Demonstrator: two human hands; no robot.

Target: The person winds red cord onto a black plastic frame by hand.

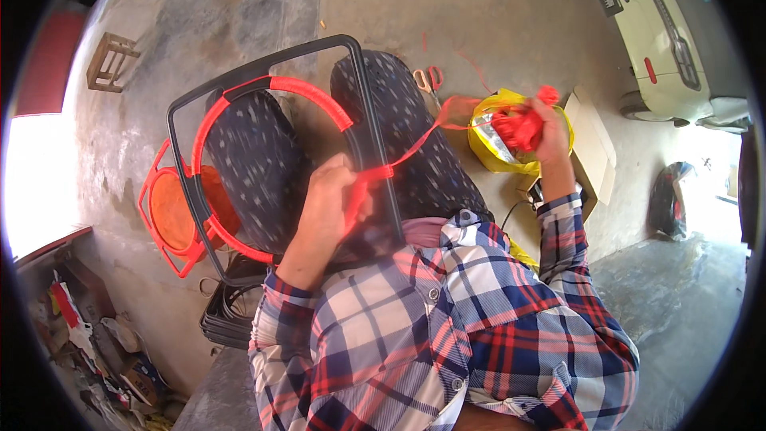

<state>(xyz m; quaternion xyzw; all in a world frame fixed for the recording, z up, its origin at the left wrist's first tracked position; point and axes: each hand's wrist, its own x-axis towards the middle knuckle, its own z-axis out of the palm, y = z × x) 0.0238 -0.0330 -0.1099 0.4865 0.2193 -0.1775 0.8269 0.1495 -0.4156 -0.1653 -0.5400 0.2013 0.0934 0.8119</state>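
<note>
red ribbon (357,198) stretches toward two o'clock, into a bundle (517,131) closed in the right hand (552,137) over a yellow bag (499,161); the left hand (325,201) curls at four o'clock on the wrapped ring (311,97), blur hiding whether it grips ring or ribbon; the black frame (369,96) lies at ten o'clock, across the legs (435,179).

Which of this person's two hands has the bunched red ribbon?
The right hand, at the yellow bag: it grips the bunched red ribbon. The left hand is at the black frame, with only a strip of ribbon by it.
</note>
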